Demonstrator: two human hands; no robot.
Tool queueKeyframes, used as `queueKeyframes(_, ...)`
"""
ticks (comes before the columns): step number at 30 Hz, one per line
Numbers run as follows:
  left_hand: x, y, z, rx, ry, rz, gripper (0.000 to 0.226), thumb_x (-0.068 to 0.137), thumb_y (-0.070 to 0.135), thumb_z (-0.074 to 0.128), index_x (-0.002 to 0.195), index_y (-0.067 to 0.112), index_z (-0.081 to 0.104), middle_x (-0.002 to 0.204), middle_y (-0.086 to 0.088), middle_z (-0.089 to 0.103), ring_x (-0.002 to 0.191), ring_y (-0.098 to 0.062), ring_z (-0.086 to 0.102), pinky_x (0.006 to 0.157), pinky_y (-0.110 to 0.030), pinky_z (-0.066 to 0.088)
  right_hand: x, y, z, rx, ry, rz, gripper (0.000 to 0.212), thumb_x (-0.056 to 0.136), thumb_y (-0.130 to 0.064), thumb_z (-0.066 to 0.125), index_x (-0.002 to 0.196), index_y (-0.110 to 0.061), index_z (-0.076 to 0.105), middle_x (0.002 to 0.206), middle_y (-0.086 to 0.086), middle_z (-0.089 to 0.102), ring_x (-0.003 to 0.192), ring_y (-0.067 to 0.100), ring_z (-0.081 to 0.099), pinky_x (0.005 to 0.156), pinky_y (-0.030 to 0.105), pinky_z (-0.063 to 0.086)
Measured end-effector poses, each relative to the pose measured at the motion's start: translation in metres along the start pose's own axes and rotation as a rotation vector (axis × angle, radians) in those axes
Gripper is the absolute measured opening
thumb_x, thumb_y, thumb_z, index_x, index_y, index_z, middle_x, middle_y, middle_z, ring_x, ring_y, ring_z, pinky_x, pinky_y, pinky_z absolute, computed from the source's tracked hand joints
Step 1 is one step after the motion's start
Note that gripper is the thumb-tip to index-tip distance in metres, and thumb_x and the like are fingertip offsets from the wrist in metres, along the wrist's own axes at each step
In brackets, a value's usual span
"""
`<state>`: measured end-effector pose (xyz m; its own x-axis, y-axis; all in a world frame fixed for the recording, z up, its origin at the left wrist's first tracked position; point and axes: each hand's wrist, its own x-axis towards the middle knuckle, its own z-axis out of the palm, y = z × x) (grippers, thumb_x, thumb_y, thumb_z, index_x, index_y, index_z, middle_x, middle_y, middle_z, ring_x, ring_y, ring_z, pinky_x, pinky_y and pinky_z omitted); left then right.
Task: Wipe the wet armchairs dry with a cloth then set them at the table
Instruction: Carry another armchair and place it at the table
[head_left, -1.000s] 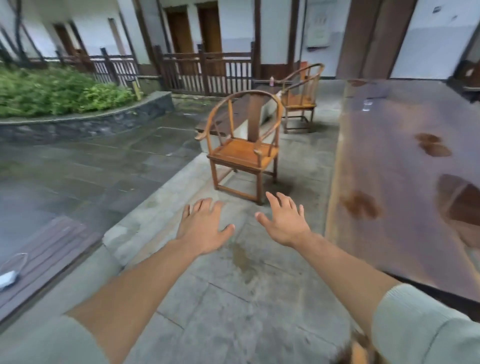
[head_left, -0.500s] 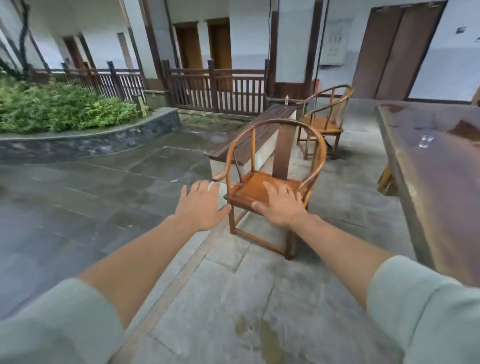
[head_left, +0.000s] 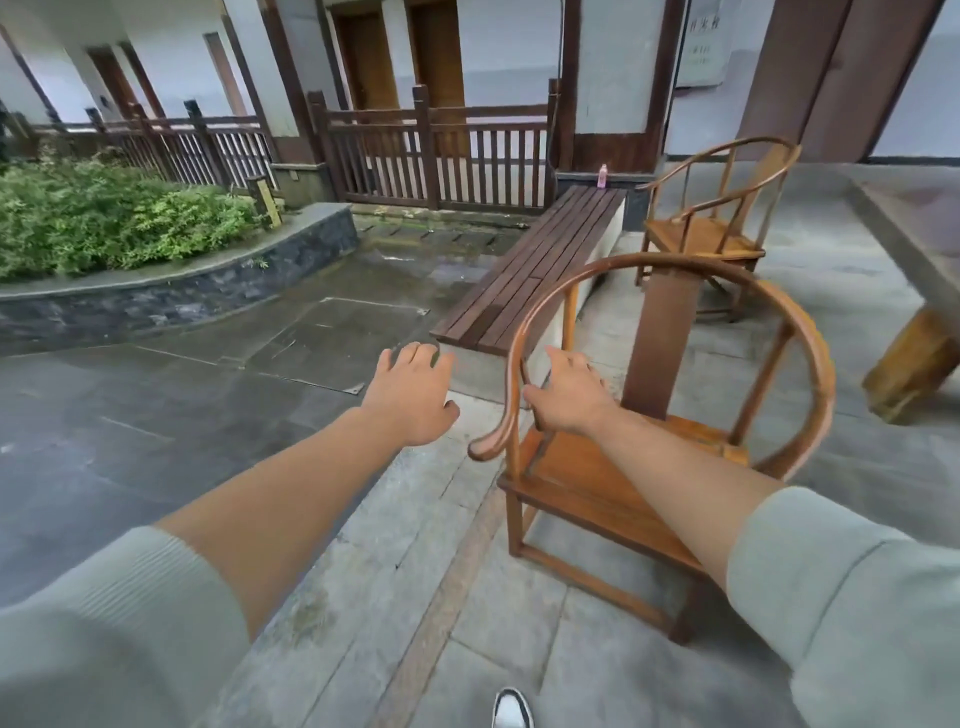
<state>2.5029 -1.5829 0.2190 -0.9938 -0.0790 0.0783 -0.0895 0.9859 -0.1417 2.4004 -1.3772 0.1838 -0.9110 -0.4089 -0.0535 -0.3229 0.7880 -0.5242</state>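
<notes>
Near horseshoe-back armchair (head_left: 649, 457) standing right of centre, far armchair (head_left: 722, 208) behind. Right hand (head_left: 569, 397), fingers spread, reaching at curved armrest (head_left: 511, 374), likely for grip. Left hand (head_left: 413, 395) hovering spread, empty. Cloth not visible. Table (head_left: 914, 260) far right.

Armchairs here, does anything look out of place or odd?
A small pink bottle stands alone at the far end of the slatted bench. Neither hand holds a cloth. Both armchairs stand upright.

Both hands hold nothing. Right hand (head_left: 569, 397), fingers spread, reaches over the near armchair (head_left: 670, 457) seat, just inside its left arm rail. Left hand (head_left: 413, 395) hovers outside that rail. Second armchair (head_left: 719, 218) and slatted bench (head_left: 535, 270) stand beyond; table (head_left: 919, 254) edge to the right.
</notes>
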Motion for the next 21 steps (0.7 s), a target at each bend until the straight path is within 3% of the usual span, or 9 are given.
queueKeyframes(6, 0.217, -0.091, 0.056, -0.040, -0.104, 0.047, 0.059, 0.091, 0.037, 0.052, 0.143, 0.015, 0.037, 0.147, -0.011, 0.039, 0.141, -0.030, 0.028, 0.115, -0.053, 0.022, 0.228, -0.019, 0.033, 0.121, -0.040, 0.114, 0.084, 0.096, -0.047, 0.057, 0.162, -0.018, 0.013, 0.162, 0.014, 0.020, 0.146, 0.041, 0.028, 0.117, 0.049, 0.033)
queueKeyframes(12, 0.402, -0.146, 0.110, -0.094, -0.135, 0.255, 0.060, 0.092, 0.036, 0.052, 0.146, 0.016, 0.035, 0.147, -0.010, 0.040, 0.140, -0.029, 0.029, 0.116, -0.051, 0.023, 0.383, -0.010, 0.058, 0.183, -0.027, 0.302, 0.082, 0.093, -0.045, 0.061, 0.157, -0.013, 0.020, 0.153, 0.018, 0.028, 0.140, 0.040, 0.035, 0.114, 0.049, 0.037)
queueKeyframes(18, 0.613, -0.172, 0.178, -0.112, -0.135, 0.593, 0.056, 0.092, 0.029, 0.054, 0.143, 0.012, 0.039, 0.148, -0.013, 0.039, 0.140, -0.031, 0.031, 0.115, -0.048, 0.024, 0.546, 0.016, 0.067, 0.257, 0.208, 0.599, 0.079, 0.095, -0.041, 0.061, 0.155, -0.009, 0.022, 0.156, 0.022, 0.026, 0.141, 0.040, 0.036, 0.114, 0.044, 0.036)
queueKeyframes(21, 0.690, -0.158, 0.192, -0.096, -0.164, 0.773, 0.059, 0.091, 0.027, 0.055, 0.145, 0.013, 0.037, 0.148, -0.014, 0.039, 0.139, -0.031, 0.033, 0.114, -0.045, 0.026, 0.594, 0.026, 0.060, 0.303, 0.289, 0.728, 0.068, 0.095, -0.036, 0.062, 0.148, -0.007, 0.033, 0.149, 0.022, 0.036, 0.136, 0.039, 0.041, 0.111, 0.043, 0.039)
